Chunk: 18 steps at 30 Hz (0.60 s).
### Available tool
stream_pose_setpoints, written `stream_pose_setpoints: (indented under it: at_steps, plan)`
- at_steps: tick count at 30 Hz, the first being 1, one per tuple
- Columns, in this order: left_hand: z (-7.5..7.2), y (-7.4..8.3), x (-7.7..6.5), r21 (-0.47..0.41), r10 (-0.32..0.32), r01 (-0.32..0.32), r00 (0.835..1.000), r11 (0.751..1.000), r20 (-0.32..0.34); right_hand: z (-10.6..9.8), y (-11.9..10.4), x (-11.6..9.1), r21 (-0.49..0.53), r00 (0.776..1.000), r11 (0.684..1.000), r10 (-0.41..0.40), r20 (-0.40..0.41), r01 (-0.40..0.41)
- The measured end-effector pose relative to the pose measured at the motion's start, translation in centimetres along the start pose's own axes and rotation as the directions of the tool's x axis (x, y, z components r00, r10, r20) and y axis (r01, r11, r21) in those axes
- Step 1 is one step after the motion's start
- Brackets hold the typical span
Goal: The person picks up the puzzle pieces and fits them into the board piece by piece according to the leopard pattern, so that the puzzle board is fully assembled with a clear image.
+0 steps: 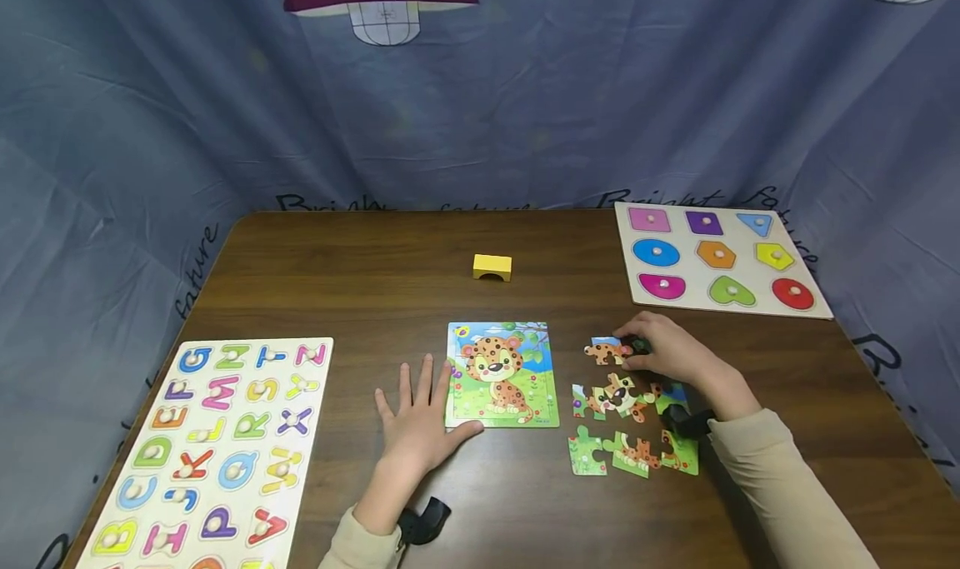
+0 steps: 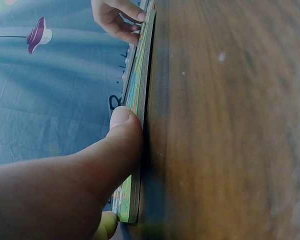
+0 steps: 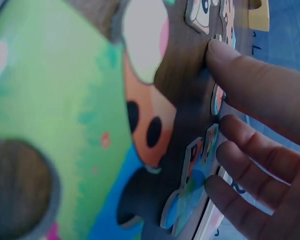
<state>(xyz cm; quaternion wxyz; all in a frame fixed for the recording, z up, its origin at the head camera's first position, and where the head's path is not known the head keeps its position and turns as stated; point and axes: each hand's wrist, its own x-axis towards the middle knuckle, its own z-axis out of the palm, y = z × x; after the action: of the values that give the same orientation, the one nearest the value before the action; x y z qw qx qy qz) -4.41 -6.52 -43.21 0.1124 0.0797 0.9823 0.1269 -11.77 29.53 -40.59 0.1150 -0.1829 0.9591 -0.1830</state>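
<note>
My left hand [image 1: 416, 436] lies with fingers spread on the table at the left edge of a square leopard puzzle board [image 1: 536, 386]. In the left wrist view its thumb [image 2: 121, 122] rests against the board's near edge. To the right of the board, my right hand [image 1: 667, 348] bends over the top of a group of loose jigsaw pieces. Thumb and index finger are at opposite edges of a small jigsaw piece [image 3: 217, 100], pinching it low over the table. Beside it lies a spotted piece [image 1: 603, 352]. Nearer me are a leopard-face piece [image 1: 618, 394] and a green piece [image 1: 587, 454].
An alphabet peg board [image 1: 247, 398] covers the left side of the table. A peg board of coloured shapes [image 1: 693, 286] lies at the back right. A yellow arch block [image 1: 492, 265] stands behind the puzzle board. Blue curtain [image 1: 480, 136] hangs around the table [image 1: 375, 277].
</note>
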Motion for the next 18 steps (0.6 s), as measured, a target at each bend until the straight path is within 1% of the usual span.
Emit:
stream_pose_setpoints:
  at_steps: [5,7,10,14,18]
  plan:
    - [0.0,-0.1,-0.1,-0.010,0.000,0.000,1.000,1.000,-0.003,-0.2,-0.2,0.2,-0.005,0.999,0.999,-0.036,-0.009,0.036]
    - [0.0,0.0,-0.1,-0.009,0.000,0.000,1.000,1.000,-0.003,-0.2,-0.4,0.3,0.000,0.999,0.999,-0.038,-0.020,0.038]
    - [0.0,0.0,-0.1,-0.005,-0.001,0.001,1.000,1.000,-0.001,-0.3,-0.9,0.6,0.042,0.999,0.999,-0.033,-0.036,0.034]
    - [-0.1,0.1,-0.1,-0.007,0.000,0.000,1.000,1.000,-0.006,-0.4,-2.4,1.4,0.106,0.998,0.993,-0.046,-0.046,0.050]
    - [-0.1,0.0,-0.1,-0.009,-0.004,0.004,1.000,1.000,-0.004,-0.2,-4.5,2.8,0.146,0.995,0.984,-0.092,-0.045,0.097]
